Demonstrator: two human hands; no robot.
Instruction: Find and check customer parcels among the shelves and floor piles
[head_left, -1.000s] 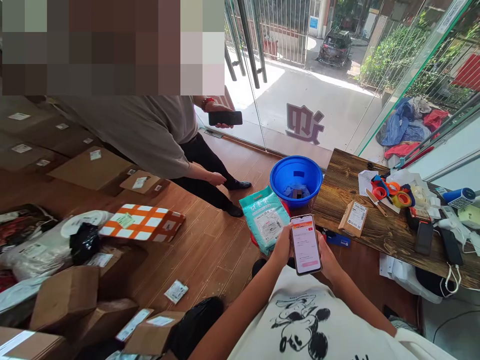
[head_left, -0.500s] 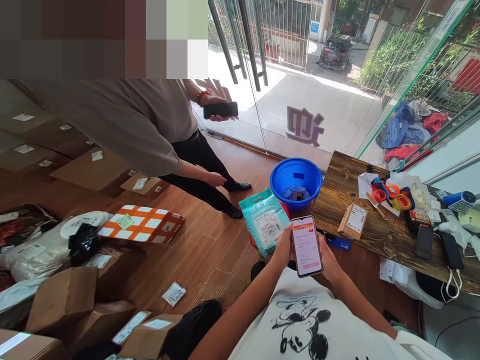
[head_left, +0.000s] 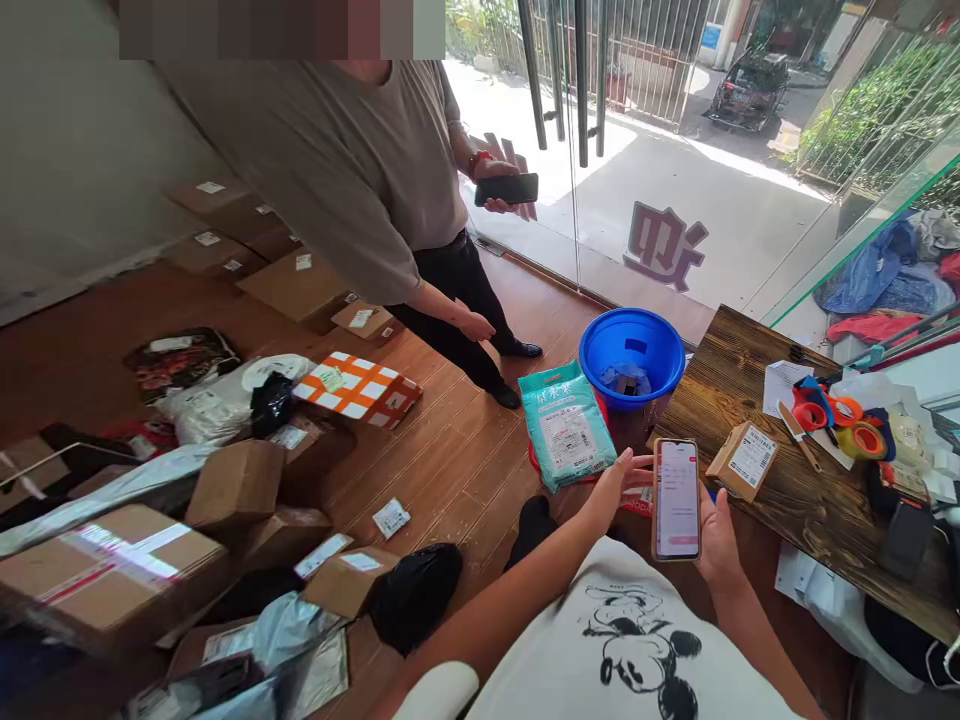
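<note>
Holding a phone (head_left: 677, 495), lettering (head_left: 682, 511) illegible

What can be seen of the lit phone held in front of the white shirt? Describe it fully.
The phone is a slim, round-cornered slab with a brownish edge, perhaps a case. Its lit screen faces the wearer, mostly pale, with reddish touches near the top and a pink bar low down; its text is too small to read. It is held lengthwise, beside the wooden table in view. The right hand grips its right edge; the left hand's spread fingers reach its left edge, contact unclear.
</note>
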